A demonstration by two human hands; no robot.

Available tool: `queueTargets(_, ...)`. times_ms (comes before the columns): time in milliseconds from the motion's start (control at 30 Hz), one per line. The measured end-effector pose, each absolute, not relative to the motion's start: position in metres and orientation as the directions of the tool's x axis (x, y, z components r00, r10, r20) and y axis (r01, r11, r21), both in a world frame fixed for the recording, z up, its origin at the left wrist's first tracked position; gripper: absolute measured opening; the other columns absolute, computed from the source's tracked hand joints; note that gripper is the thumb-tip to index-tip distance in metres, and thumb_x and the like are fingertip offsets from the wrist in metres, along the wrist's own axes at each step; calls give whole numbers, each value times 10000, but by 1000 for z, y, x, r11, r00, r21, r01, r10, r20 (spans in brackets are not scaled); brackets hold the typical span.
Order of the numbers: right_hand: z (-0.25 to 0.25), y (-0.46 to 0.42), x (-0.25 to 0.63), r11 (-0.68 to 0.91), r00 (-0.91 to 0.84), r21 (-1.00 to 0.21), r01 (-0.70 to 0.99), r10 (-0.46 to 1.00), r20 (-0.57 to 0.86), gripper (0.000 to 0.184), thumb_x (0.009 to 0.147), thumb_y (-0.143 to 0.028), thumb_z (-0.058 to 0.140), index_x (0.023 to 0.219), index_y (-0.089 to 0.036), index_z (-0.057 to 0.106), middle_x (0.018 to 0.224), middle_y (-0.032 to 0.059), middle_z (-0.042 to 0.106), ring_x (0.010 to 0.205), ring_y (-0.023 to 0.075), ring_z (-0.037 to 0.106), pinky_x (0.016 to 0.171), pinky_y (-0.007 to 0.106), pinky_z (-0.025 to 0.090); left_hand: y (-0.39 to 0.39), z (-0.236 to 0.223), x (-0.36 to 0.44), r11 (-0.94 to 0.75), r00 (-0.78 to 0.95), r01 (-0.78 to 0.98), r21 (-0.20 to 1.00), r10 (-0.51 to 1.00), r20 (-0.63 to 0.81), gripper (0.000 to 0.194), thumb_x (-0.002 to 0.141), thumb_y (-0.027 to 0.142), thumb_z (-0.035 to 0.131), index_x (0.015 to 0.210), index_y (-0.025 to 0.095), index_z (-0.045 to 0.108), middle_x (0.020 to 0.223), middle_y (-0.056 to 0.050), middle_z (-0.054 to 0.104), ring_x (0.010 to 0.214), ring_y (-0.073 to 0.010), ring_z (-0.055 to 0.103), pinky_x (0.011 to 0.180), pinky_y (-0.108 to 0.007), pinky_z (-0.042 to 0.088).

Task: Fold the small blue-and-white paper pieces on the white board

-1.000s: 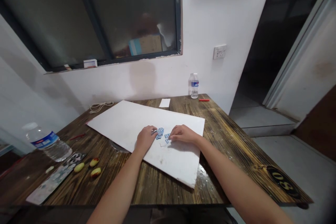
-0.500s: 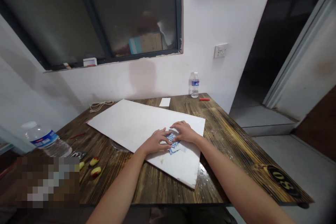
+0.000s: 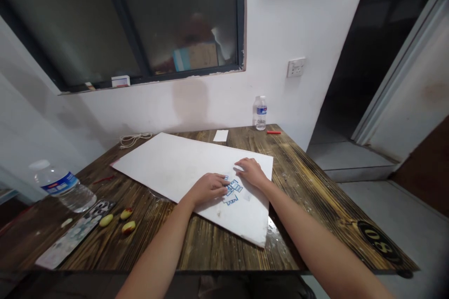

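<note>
**Flat and open, nothing pinched**

You sit at a rough wooden table [image 3: 298, 187], its dark, burnt-looking planks scored with pale grain, set against a white plastered wall [image 3: 196, 103] under a dark-framed frosted window [image 3: 175, 18]. A stiff white foam board [image 3: 171, 161] lies askew across the tabletop, its matt surface lightly scuffed and one corner jutting toward you.

Along the far edge stand a small ribbed water bottle [image 3: 260, 113], a red stick [image 3: 273, 132] and a white paper slip [image 3: 220, 136]. To your left are a larger plastic water bottle [image 3: 65, 189] lying on its side, a glossy printed strip [image 3: 75, 233] and three yellow-red jujubes [image 3: 106, 220]. A looped white cord [image 3: 131, 139] sits beyond the board's far left corner.

Near the board's lower right, small rectangular paper pieces [image 3: 232, 191], white with blue outlines, lie in a loose, overlapping cluster. Your left hand [image 3: 208, 188] rests palm down, its fingers close together and their tips touching the cluster's left side. Your right hand [image 3: 251, 172] rests just above the cluster with its fingers slightly spread, angled down and inward. Neither hand pinches a piece.
</note>
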State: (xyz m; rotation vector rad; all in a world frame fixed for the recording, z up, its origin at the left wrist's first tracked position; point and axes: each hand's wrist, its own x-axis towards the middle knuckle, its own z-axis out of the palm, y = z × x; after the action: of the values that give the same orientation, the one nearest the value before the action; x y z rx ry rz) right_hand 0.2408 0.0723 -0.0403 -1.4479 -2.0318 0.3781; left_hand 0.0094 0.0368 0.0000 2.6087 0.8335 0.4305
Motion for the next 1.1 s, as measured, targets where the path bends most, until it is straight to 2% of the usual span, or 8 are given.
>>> queueTargets(100, -37, 70, 243, 392, -275, -555, 734, 918, 285, 474, 733, -455, 726, 1167, -291, 630, 1227, 57, 584, 1140, 274, 454, 949, 413, 338, 37, 1, 5, -686, 648, 627, 369, 722, 242, 333, 912, 378, 475, 782, 249, 754, 976, -15, 745, 1010, -187, 632, 903, -310, 454)
queueTargets(167, -35, 67, 243, 436, -350, -524, 731, 900, 260, 681, 618, -550, 781, 1229, -317, 590, 1287, 66, 541, 1188, 309, 410, 970, 456, 313, 38, -1, 2, -605, 545, 730, 318, 796, 264, 311, 906, 362, 475, 816, 247, 750, 965, -20, 741, 963, -192, 639, 857, -310, 468)
queueTargets(233, -34, 65, 242, 459, -396, -501, 734, 888, 233, 777, 565, -578, 800, 1262, -330, 563, 1330, 75, 507, 1221, 332, 374, 981, 486, 292, 39, -3, -1, -521, 454, 805, 285, 849, 269, 268, 886, 351, 497, 877, 241, 741, 1006, -32, 731, 973, -210, 637, 846, -323, 478)
queueTargets(400, -33, 67, 240, 407, -327, -540, 737, 914, 242, 541, 709, -431, 751, 1216, -324, 597, 1302, 55, 535, 1187, 304, 410, 951, 453, 327, 45, -9, -4, -517, 453, 803, 297, 853, 260, 263, 872, 342, 524, 1021, 231, 709, 1203, -62, 663, 1171, -247, 559, 992, -383, 430)
queueTargets(567, -36, 70, 239, 376, -253, -579, 723, 925, 285, 352, 790, -262, 679, 1138, -304, 642, 1232, 39, 585, 1138, 268, 460, 936, 415, 351, 39, -5, 1, -747, 763, 564, 353, 634, 124, 323, 841, 441, 603, 1119, 299, 688, 1427, -28, 485, 1390, -256, 319, 1115, -429, 292)
queueTargets(700, -40, 73, 240, 356, -212, -594, 721, 930, 300, 301, 816, -244, 645, 1113, -298, 655, 1210, 34, 599, 1112, 252, 481, 934, 398, 357, 36, -3, 5, -783, 804, 526, 333, 585, 106, 325, 824, 462, 627, 1106, 313, 695, 1418, -33, 497, 1382, -262, 334, 1102, -436, 294)
queueTargets(933, -37, 70, 240, 345, -254, -560, 754, 938, 236, 465, 718, -386, 749, 1161, -304, 634, 1236, 47, 577, 1167, 292, 429, 945, 424, 338, 42, -8, -1, -643, 603, 745, 179, 763, 233, 212, 861, 368, 584, 986, 284, 733, 1336, -41, 578, 1303, -279, 442, 1050, -468, 355)
queueTargets(1100, -33, 67, 240, 356, -288, -554, 752, 935, 209, 588, 650, -436, 791, 1196, -316, 609, 1273, 54, 544, 1197, 297, 401, 968, 435, 316, 41, -8, -2, -596, 551, 781, 189, 799, 242, 259, 845, 384, 598, 1055, 283, 712, 1374, -42, 541, 1325, -294, 406, 1069, -483, 342)
